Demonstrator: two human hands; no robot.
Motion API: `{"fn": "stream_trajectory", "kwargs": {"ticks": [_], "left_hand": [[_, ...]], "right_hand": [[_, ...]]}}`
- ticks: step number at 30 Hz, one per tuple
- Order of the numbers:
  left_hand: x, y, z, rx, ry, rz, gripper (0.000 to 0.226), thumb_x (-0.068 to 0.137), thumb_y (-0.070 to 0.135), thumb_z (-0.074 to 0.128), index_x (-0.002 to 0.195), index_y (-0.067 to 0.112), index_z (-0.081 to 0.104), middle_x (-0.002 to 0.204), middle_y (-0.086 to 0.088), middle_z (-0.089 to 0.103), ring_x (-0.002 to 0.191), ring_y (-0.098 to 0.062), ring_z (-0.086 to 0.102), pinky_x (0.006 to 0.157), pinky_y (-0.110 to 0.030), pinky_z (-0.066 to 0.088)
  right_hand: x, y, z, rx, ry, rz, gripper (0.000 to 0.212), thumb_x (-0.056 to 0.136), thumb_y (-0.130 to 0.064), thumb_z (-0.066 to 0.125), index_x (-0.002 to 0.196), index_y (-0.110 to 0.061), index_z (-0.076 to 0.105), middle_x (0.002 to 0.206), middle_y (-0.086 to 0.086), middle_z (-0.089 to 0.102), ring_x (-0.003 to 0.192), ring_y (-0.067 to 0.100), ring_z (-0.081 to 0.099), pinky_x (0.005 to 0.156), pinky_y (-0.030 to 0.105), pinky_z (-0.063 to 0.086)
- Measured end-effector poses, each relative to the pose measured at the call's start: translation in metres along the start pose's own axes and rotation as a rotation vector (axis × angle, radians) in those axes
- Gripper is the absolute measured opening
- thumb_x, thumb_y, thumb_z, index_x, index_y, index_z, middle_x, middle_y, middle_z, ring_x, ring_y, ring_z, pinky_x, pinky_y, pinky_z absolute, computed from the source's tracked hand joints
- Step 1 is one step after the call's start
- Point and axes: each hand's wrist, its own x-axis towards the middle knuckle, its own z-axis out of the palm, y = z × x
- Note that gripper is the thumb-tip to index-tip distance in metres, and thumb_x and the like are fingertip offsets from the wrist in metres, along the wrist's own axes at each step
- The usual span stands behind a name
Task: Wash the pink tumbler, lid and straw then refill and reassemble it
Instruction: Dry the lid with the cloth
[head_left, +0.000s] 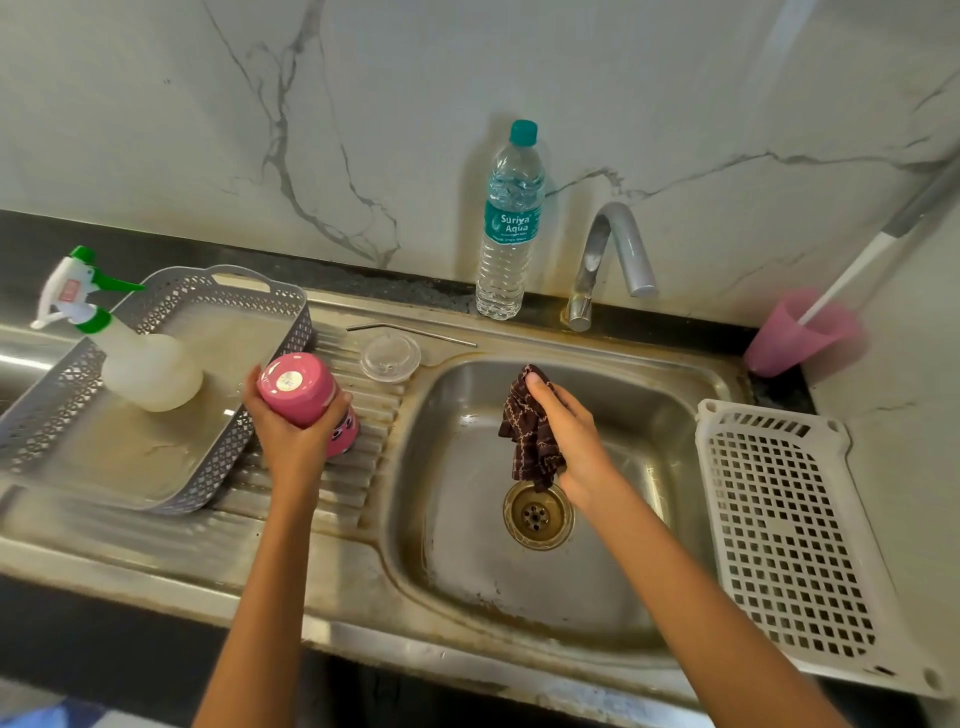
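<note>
Two bare forearms reach in from six o'clock over a steel sink (649, 519) set in the bench. At nine o'clock of the basin, the left hand (291, 426) grips the pink tumbler (306, 395), its fingers (340, 402) curled round the body; the tumbler is upturned, base toward the camera, above the ribbed drainboard (363, 499). Over the drain (537, 514) the right hand (566, 431) pinches a dark patterned cloth (530, 431), which hangs down from its fingers (537, 382). A clear lid (390, 357) lies on the drainboard at one o'clock of the tumbler, with a metal straw (410, 334) just behind it. At nine o'clock a grey basket (208, 291) holds a spray bottle (135, 358). Toward twelve o'clock stand a water bottle (511, 223) and the tap (613, 249). A white basket (779, 519) lies at three o'clock, and a pink cup (800, 338) at two o'clock.
</note>
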Motion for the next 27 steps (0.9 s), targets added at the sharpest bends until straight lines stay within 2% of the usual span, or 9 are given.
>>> {"fn": "stream_trajectory", "kwargs": {"ticks": [4,7,9,11,14,17,21,24,27], "left_hand": [[-0.025,0.023,0.009,0.066,0.167,0.018,0.110,0.071,0.022,0.086,0.153,0.024,0.012,0.156,-0.008,0.016,0.142,-0.017,0.023,0.114,-0.022,0.025],[-0.061,0.046,0.029,0.112,0.219,0.279,0.086,0.082,0.015,0.075,0.149,0.005,0.021,0.152,-0.018,0.021,0.139,-0.025,0.027,0.105,-0.007,0.030],[-0.070,0.046,0.048,0.167,0.089,0.453,0.072,0.087,0.014,0.069,0.144,0.002,0.028,0.148,-0.018,0.028,0.136,-0.029,0.033,0.110,-0.023,0.034],[-0.062,0.039,0.071,0.297,-0.077,0.515,0.065,0.090,0.018,0.066,0.143,0.004,0.032,0.150,-0.014,0.028,0.140,-0.024,0.027,0.117,-0.033,0.025],[-0.030,0.024,0.102,0.470,-0.182,0.393,0.075,0.091,0.023,0.064,0.150,0.007,0.021,0.158,-0.011,0.015,0.147,-0.026,0.013,0.121,-0.042,0.019],[0.011,0.011,0.123,0.585,-0.195,0.157,0.092,0.091,0.034,0.064,0.155,0.007,0.005,0.162,-0.014,0.001,0.150,-0.031,-0.002,0.122,-0.042,0.007],[0.047,-0.003,0.134,0.754,-0.246,-0.027,0.107,0.086,0.051,0.065,0.155,0.007,-0.004,0.162,-0.018,-0.004,0.149,-0.035,-0.008,0.121,-0.045,-0.001],[0.060,-0.013,0.135,0.787,-0.307,-0.100,0.112,0.080,0.055,0.070,0.155,0.007,0.002,0.161,-0.019,0.005,0.149,-0.036,0.000,0.121,-0.048,0.005],[0.063,-0.012,0.133,0.816,-0.271,-0.059,0.095,0.079,0.047,0.075,0.148,0.005,0.025,0.151,-0.022,0.026,0.140,-0.038,0.021,0.114,-0.049,0.024]], "right_hand": [[-0.002,-0.001,0.000,0.011,-0.007,0.045,0.027,0.090,-0.037,0.065,0.112,-0.023,0.060,0.095,0.002,0.070,0.064,0.007,0.071,0.055,0.021,0.054],[-0.002,0.000,-0.003,0.017,0.012,0.086,0.031,0.087,-0.041,0.067,0.113,-0.024,0.062,0.100,0.003,0.070,0.068,0.009,0.072,0.059,0.024,0.053],[-0.002,0.000,-0.006,0.018,0.009,0.113,0.033,0.085,-0.042,0.069,0.113,-0.025,0.063,0.101,0.003,0.070,0.073,0.011,0.072,0.062,0.026,0.054],[-0.003,-0.001,-0.008,0.014,-0.003,0.116,0.038,0.082,-0.039,0.073,0.115,-0.024,0.063,0.102,0.004,0.071,0.074,0.011,0.072,0.062,0.025,0.054],[-0.003,-0.001,-0.014,-0.006,-0.018,0.093,0.045,0.077,-0.033,0.079,0.118,-0.023,0.062,0.107,0.006,0.071,0.074,0.011,0.073,0.065,0.026,0.055],[0.000,-0.001,-0.021,0.011,-0.002,0.092,0.043,0.076,-0.027,0.080,0.115,-0.022,0.063,0.103,0.007,0.072,0.074,0.012,0.073,0.064,0.026,0.056],[0.005,0.001,-0.034,0.011,0.037,0.094,0.038,0.075,-0.024,0.081,0.110,-0.023,0.065,0.098,0.005,0.073,0.074,0.012,0.072,0.066,0.027,0.056],[0.007,0.003,-0.040,-0.003,0.022,0.087,0.035,0.077,-0.022,0.080,0.109,-0.022,0.065,0.100,0.005,0.071,0.076,0.013,0.071,0.069,0.027,0.057],[0.008,0.006,-0.042,-0.027,0.029,0.080,0.039,0.076,-0.019,0.080,0.112,-0.023,0.065,0.102,0.005,0.072,0.079,0.012,0.071,0.067,0.025,0.056]]}}
